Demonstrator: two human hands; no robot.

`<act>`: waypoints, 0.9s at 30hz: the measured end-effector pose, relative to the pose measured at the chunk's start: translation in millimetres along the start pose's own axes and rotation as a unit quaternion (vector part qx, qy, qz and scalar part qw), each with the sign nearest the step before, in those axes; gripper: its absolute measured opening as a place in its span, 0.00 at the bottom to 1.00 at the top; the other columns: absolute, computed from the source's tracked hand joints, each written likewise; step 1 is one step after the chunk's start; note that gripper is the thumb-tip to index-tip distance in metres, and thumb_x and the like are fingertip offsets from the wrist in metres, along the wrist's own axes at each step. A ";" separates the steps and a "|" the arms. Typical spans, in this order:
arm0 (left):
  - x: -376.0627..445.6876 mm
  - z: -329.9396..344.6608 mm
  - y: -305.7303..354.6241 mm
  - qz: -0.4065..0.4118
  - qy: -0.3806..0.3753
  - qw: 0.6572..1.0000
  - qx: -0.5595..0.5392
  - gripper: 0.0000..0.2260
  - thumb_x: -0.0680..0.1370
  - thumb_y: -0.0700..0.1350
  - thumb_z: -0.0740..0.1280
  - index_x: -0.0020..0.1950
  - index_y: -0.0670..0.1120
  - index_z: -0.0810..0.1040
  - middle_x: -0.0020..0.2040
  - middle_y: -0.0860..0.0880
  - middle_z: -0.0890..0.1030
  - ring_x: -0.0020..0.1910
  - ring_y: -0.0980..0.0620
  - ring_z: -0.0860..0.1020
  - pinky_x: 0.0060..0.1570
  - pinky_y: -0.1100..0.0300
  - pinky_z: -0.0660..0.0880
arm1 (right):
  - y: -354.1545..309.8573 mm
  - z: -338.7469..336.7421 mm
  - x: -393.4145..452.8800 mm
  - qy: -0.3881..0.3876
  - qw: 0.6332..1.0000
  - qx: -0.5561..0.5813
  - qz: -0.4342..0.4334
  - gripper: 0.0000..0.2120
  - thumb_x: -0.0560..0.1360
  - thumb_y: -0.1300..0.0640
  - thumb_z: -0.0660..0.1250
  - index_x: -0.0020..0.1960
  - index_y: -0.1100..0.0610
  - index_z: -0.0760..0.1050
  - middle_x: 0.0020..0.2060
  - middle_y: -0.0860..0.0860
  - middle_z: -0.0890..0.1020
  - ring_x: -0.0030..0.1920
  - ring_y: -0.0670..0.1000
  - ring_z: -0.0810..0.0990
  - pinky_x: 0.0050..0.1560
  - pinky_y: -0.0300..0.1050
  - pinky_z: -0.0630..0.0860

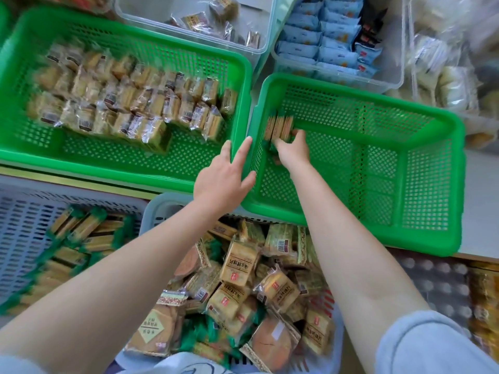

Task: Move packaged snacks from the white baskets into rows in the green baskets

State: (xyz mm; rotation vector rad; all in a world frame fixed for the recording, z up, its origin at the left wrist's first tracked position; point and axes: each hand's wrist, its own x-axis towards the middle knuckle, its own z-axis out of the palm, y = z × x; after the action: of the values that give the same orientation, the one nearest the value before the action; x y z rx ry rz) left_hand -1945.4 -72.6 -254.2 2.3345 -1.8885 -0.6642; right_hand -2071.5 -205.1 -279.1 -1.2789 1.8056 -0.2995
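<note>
My right hand (293,149) reaches into the right green basket (432,184) and grips a few green-edged cracker packs (278,126) standing against its left wall. My left hand (225,175) lies with straight fingers on that basket's left rim. The left green basket (135,163) holds rows of yellow snack packs (129,101). Below my arms, a white basket (172,203) is heaped with loose yellow snack packs (243,282). At lower left, another white basket (24,222) holds green-edged packs (78,238).
Clear bins stand at the back: one with a few brown packs (216,20), one with blue packets (324,39), one with pale wrapped cakes (445,63). A grey studded mat (437,282) lies at lower right.
</note>
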 end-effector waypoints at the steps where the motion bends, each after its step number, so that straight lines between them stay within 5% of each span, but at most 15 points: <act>1: 0.2 0.5 -0.1 -0.001 0.000 1.000 0.000 0.31 0.83 0.62 0.52 0.81 0.59 0.40 0.82 0.43 0.54 0.69 0.42 0.72 0.38 0.55 0.70 | 2.2 -3.6 -3.0 -0.016 1.000 -0.001 -0.004 0.25 0.80 0.48 0.66 0.72 0.55 0.66 0.63 0.52 0.75 0.59 0.54 0.77 0.59 0.48 0.75; 5: -0.4 0.4 0.2 -0.006 -0.003 1.000 0.002 0.31 0.83 0.63 0.51 0.81 0.60 0.40 0.82 0.43 0.54 0.69 0.42 0.72 0.38 0.55 0.71 | 10.1 -25.6 -26.4 -0.027 1.000 -0.005 0.011 0.29 0.79 0.47 0.63 0.77 0.54 0.62 0.66 0.54 0.74 0.57 0.57 0.81 0.59 0.58 0.80; 9: -3.1 -7.4 -2.7 -0.008 -0.054 0.998 -0.036 0.31 0.83 0.64 0.53 0.81 0.62 0.42 0.82 0.44 0.53 0.69 0.41 0.73 0.43 0.53 0.75 | 13.2 -54.2 -89.0 -0.005 0.995 0.090 -0.042 0.10 0.82 0.55 0.62 0.61 0.56 0.73 0.50 0.51 0.78 0.47 0.52 0.83 0.50 0.50 0.83; 11: -12.7 -17.7 -3.5 -0.013 -0.078 0.993 -0.088 0.29 0.83 0.60 0.57 0.82 0.59 0.50 0.82 0.44 0.55 0.71 0.41 0.71 0.56 0.47 0.76 | 20.4 -66.4 -132.4 0.002 0.987 0.137 -0.078 0.05 0.81 0.58 0.62 0.49 0.56 0.75 0.43 0.51 0.80 0.40 0.50 0.82 0.42 0.47 0.81; 13: -36.0 -27.7 -0.8 0.020 -0.016 0.992 -0.125 0.24 0.83 0.53 0.61 0.78 0.50 0.65 0.79 0.44 0.61 0.75 0.43 0.64 0.70 0.46 0.66 | 38.1 -73.6 -167.4 -0.001 0.985 0.152 -0.082 0.08 0.81 0.60 0.62 0.44 0.56 0.76 0.38 0.52 0.81 0.36 0.49 0.81 0.35 0.45 0.78; 16: -85.1 -31.0 1.4 0.063 0.035 0.978 -0.197 0.15 0.82 0.49 0.63 0.67 0.47 0.76 0.68 0.47 0.74 0.66 0.48 0.72 0.66 0.50 0.70 | 80.7 -75.6 -202.9 0.036 0.995 0.085 -0.042 0.09 0.81 0.58 0.63 0.42 0.56 0.76 0.36 0.53 0.82 0.34 0.49 0.79 0.33 0.42 0.73; 19: -119.6 -26.6 -4.2 0.010 -0.080 0.968 -0.239 0.12 0.82 0.50 0.63 0.63 0.50 0.79 0.56 0.52 0.82 0.52 0.53 0.80 0.55 0.50 0.79 | 120.7 -65.9 -209.1 0.064 0.996 -0.040 0.037 0.09 0.81 0.53 0.63 0.51 0.58 0.77 0.46 0.55 0.81 0.44 0.54 0.78 0.37 0.46 0.69; 23: -143.5 -25.0 -11.5 -0.004 -0.158 0.958 -0.240 0.11 0.83 0.51 0.62 0.61 0.52 0.80 0.55 0.54 0.83 0.52 0.53 0.81 0.57 0.51 0.78 | 126.3 -41.4 -205.0 0.011 0.980 -0.191 0.048 0.28 0.79 0.39 0.65 0.68 0.60 0.71 0.65 0.58 0.74 0.60 0.60 0.77 0.53 0.52 0.76; 27: -155.7 -28.2 -12.2 -0.013 -0.182 0.948 -0.260 0.11 0.83 0.51 0.62 0.61 0.52 0.80 0.51 0.55 0.83 0.50 0.54 0.82 0.56 0.50 0.79 | 115.5 -30.8 -202.6 -0.013 0.966 -0.259 0.019 0.29 0.78 0.43 0.68 0.73 0.55 0.67 0.74 0.58 0.67 0.64 0.60 0.76 0.45 0.46 0.69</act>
State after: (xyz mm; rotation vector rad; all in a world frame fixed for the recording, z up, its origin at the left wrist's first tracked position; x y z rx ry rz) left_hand -1947.7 71.5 -187.9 1.9921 -1.5296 -1.4747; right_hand -2151.9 10.3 -229.4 -1.5870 1.9534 0.2307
